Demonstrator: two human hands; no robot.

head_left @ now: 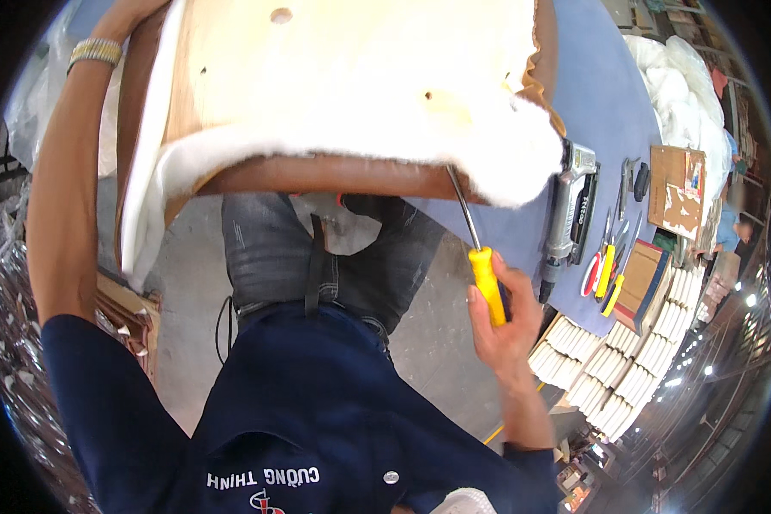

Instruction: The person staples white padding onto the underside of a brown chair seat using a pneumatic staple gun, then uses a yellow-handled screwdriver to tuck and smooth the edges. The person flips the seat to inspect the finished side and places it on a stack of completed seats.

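My right hand [510, 321] is closed around the yellow handle of a screwdriver [486, 278]. Its metal shaft reaches up to the edge between brown upholstery [334, 176] and white padding [522, 154]. The padding runs along the near edge of a pale wooden panel [317, 77], which has a few holes and is bright with glare. At the panel's far left corner is my left hand [133, 10], against the brown side; its fingers are cut off by the picture's edge. A watch [95, 52] is on that wrist.
The piece lies on a blue-grey table [612, 94]. Right of it are a staple gun [568, 206], pliers [627, 184], several yellow-handled tools [606, 270] and a cardboard box [677, 190]. Stacked pale strips [612, 368] stand beyond the table. Plastic-wrapped material [34, 377] lies at left.
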